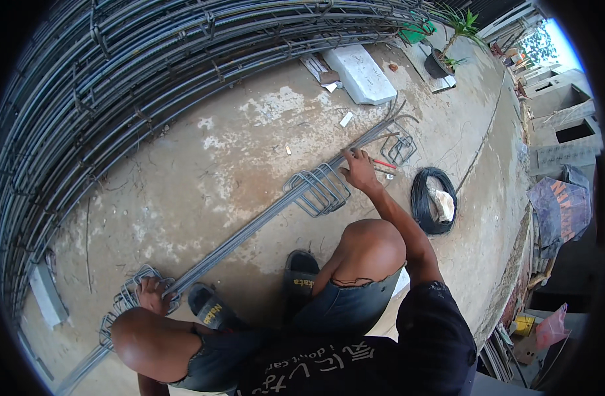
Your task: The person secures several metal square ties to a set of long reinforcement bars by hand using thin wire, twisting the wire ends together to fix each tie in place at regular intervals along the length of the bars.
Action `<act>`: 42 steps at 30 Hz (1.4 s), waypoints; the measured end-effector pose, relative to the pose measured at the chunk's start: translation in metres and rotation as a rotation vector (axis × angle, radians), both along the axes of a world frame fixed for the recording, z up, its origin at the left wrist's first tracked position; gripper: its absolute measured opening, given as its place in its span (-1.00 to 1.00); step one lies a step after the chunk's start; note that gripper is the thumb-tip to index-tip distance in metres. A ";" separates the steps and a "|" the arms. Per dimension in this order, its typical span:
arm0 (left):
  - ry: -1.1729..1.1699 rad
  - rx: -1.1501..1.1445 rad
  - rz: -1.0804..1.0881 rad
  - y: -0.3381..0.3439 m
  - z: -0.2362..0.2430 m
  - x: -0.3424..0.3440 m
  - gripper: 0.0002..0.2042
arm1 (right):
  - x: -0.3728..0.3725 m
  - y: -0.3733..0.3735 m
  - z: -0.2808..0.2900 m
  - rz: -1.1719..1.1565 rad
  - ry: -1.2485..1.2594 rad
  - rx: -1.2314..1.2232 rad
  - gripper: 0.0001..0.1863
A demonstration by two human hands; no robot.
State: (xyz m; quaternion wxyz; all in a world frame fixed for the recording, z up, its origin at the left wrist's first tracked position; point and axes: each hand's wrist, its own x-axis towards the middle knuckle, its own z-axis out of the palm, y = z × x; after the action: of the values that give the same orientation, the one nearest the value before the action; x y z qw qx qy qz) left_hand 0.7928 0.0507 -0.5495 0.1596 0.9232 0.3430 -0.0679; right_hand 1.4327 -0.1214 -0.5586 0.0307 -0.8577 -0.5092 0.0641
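A bundle of long steel bars (230,245) lies slantwise across the floor before my feet, from lower left to upper right. Square wire stirrups (314,191) are looped round its middle. My right hand (360,169) has its fingers curled on the bars near their bent far ends. Just beside it lies a red-handled tool (384,164), partly covered by the hand. My left hand (153,296) is closed over another cluster of stirrups (125,297) at the lower left, partly hidden by my knee. A few loose stirrups (400,149) rest beyond my right hand.
A coil of black wire (421,204) with a pale lump inside lies to the right. Tall stacked rebar cages (117,86) fill the left and back. Also there are a white block (360,74), a potted plant (438,64) and a pale block (46,295) at far left.
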 end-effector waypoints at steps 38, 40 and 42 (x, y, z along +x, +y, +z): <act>0.384 0.221 0.781 0.106 0.207 -0.010 -0.81 | 0.205 -0.007 -0.052 -0.663 0.827 0.784 -0.62; 0.417 0.227 0.735 0.136 0.216 0.009 -0.82 | 0.214 -0.008 -0.045 -0.610 0.804 0.731 -0.62; 0.464 0.247 0.539 0.166 0.205 0.035 -0.84 | 0.222 -0.010 -0.049 -0.526 0.803 0.673 -0.60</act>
State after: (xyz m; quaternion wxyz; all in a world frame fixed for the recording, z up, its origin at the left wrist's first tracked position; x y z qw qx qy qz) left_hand 0.8273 0.2163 -0.3450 -0.0227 0.7722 0.6063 -0.1890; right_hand 1.6550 -0.1316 -0.6072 0.5068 -0.8069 -0.2200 0.2090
